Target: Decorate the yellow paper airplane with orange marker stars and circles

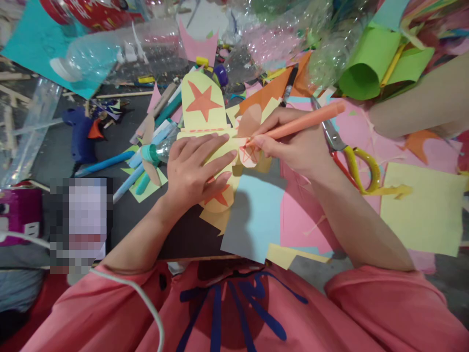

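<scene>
My left hand lies flat, fingers spread, pressing down a yellow paper cut-out decorated with orange stars. My right hand grips an orange marker whose tip touches a small pale paper piece with a star outline just right of my left fingertips. Another orange star shows under my left palm. The cut-out rests on a dark board in front of my chest.
Yellow-handled scissors lie right of my right hand. Blue, pink and yellow paper sheets cover the table. A blue glue gun, blue markers, a clear plastic bottle and a green paper roll lie around.
</scene>
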The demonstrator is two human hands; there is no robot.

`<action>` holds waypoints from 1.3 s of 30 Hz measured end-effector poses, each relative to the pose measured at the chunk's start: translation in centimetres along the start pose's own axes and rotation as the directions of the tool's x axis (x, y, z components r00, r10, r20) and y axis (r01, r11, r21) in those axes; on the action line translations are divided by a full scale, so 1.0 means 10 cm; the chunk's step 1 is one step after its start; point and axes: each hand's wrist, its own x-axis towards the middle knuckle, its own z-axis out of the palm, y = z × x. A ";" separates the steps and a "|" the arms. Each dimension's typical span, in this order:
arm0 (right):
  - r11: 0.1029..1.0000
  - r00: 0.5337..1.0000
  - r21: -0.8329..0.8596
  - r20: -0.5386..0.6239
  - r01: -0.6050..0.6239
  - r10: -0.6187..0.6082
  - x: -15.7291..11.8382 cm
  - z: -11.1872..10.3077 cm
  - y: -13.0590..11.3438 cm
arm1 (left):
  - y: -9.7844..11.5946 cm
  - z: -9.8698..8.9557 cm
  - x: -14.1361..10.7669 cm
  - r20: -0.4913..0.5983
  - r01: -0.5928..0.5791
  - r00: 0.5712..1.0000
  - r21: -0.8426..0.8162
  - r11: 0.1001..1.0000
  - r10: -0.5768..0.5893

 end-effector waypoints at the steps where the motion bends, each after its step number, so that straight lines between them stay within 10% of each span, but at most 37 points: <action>1: 1.000 1.000 -0.012 -0.007 0.018 -0.019 0.00 0.00 -0.01 | 0.00 0.00 0.00 0.009 0.008 1.000 -0.007 1.000 -0.008; 22: 0.988 0.992 0.140 -0.116 0.061 -0.045 0.04 -0.04 0.01 | 0.02 0.03 0.05 -0.066 -0.044 0.997 0.097 0.994 0.050; 28: 0.990 0.948 -0.039 -0.285 0.138 -0.143 -0.06 -0.16 -0.09 | 0.01 0.01 0.04 -0.047 -0.040 0.998 0.082 0.996 0.044; 39: 0.975 0.968 -0.199 -0.208 0.097 -0.139 -0.37 0.08 0.00 | 0.01 -0.02 0.00 0.039 0.004 0.999 0.066 0.998 -0.007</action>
